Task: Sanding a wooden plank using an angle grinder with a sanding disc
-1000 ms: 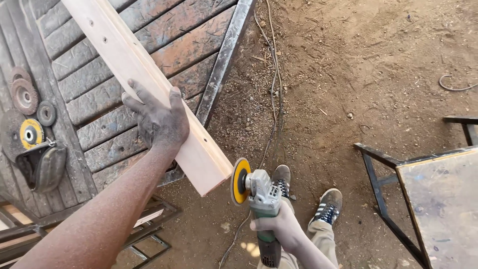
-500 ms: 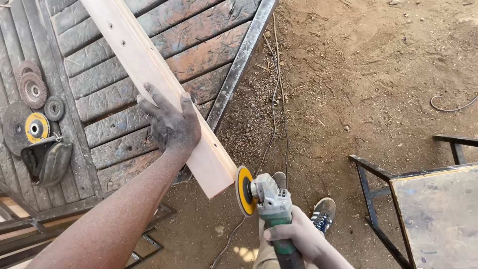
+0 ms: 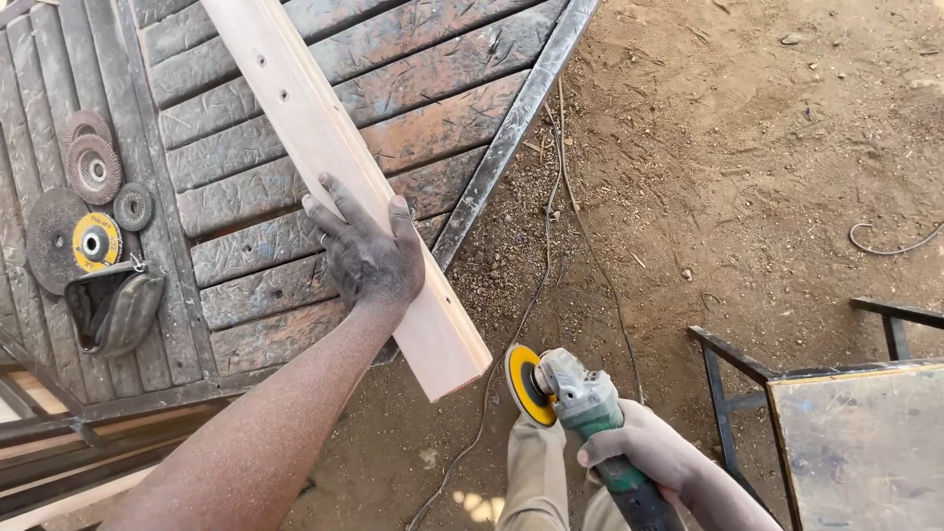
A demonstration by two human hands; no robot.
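Here the left hand [image 3: 366,256] lies flat on a pale wooden board [image 3: 334,167], fingers spread wide over it and pressing it down onto the dark slatted tabletop [image 3: 295,59]. The board's near end sticks out past the metal edge, over the dirt ground [image 3: 747,147]. The right hand [image 3: 644,454] has its fingers wrapped tight around a green grinder [image 3: 590,413]. Its yellow disc [image 3: 524,385] sits just beside the board's end, not quite touching.

To do this well, I think the board must be held hard so it cannot jump, and the left hand should stay well back from the disc. The disc should meet the wood gently and flat. The thin cord [image 3: 536,265] on the ground should stay away from the feet.

The grinder's back end is cut off at the bottom. I cannot tell if the disc is spinning. The board's far end runs out of the top. Spare discs [image 3: 93,167] lie at the left by a dark pouch [image 3: 113,305].
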